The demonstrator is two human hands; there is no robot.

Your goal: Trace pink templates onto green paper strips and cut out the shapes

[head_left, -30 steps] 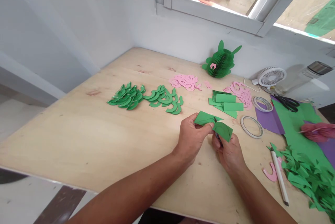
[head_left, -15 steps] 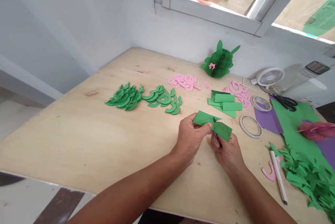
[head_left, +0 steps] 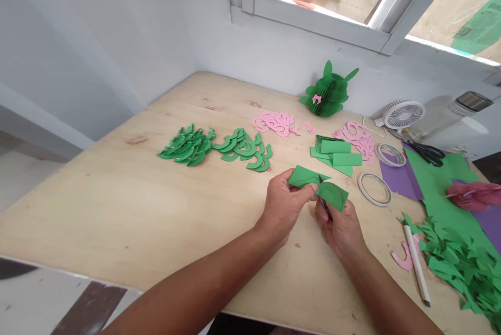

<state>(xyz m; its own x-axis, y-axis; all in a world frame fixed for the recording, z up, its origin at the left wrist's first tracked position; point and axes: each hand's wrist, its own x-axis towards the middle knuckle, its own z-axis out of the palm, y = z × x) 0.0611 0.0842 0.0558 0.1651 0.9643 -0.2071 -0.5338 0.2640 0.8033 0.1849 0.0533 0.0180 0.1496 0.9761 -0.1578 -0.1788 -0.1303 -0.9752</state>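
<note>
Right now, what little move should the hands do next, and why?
Maybe one small snip along the dark curved line. The right hand holds scissors with a blade at the green paper, the left hand grips the paper, and part of that line looks uncut.

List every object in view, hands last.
Held paper: one, green, centre
Held scissors: one, dark, against paper
Curved cutouts: two piles, green, left
Small cutouts: two main piles, pink, back
Folded strips: several, green, beyond paper
Paper figure: one, green, back
Fan: one, white, far right
Bottle: one, clear, beside fan
Tape rolls: two, white, right
Sheets: several, green, purple, right
Loose scissors: one pair, black, on sheets
Yarn: one bundle, pink, on sheets
Scraps: one heap, green, lower right
Pen: one, white, beside scraps
Loose cutouts: some, pink, under pen
Table: one, pale, beneath
Window: one, pale, top right
Left hand: one, on paper
Right hand: one, holding scissors
</note>
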